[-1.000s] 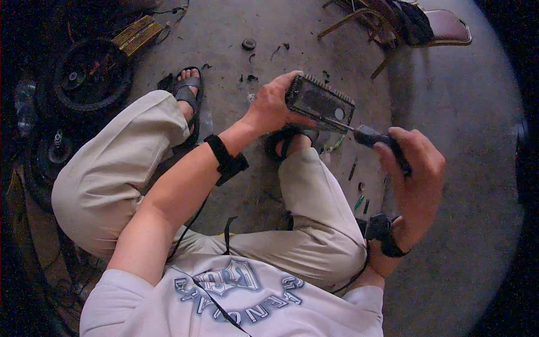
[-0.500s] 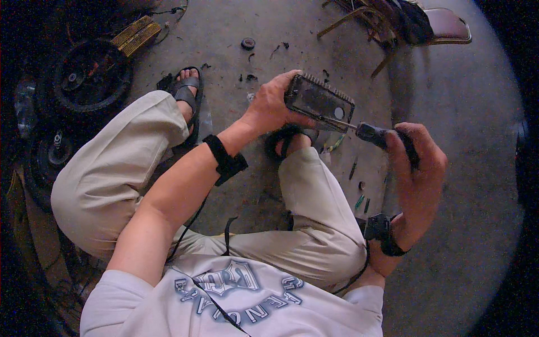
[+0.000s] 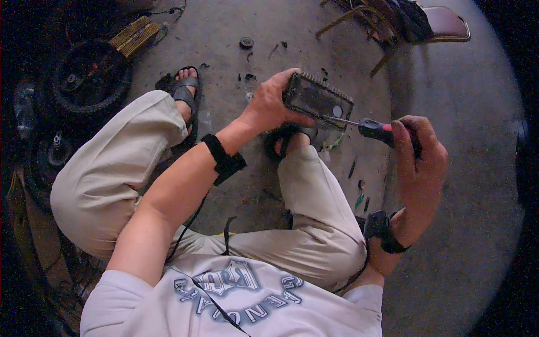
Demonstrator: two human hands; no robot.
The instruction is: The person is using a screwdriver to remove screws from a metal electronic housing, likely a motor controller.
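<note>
My left hand [image 3: 272,101] grips one end of a dark, grimy rectangular part [image 3: 316,99] with a row of fins along its far edge and a pale round spot near its right end. Its exact kind I cannot make out. In my right hand [image 3: 421,157] is a screwdriver [image 3: 377,131] with a black and red handle. The thin shaft points left, and its tip lies against or just over the face of the finned part, near my left fingers. Both hands are held out in front of me above the floor.
Black wheels [image 3: 90,78] and a yellowish ribbed block [image 3: 135,35] lie at the far left. A chair [image 3: 446,25] with dark cloth stands at the far right. Scattered over the concrete are a small round part [image 3: 246,42], black scraps and a green piece [image 3: 359,200].
The screwdriver has turned in my right hand, showing more red on its handle, and its handle end has shifted slightly. The finned part has barely moved.
</note>
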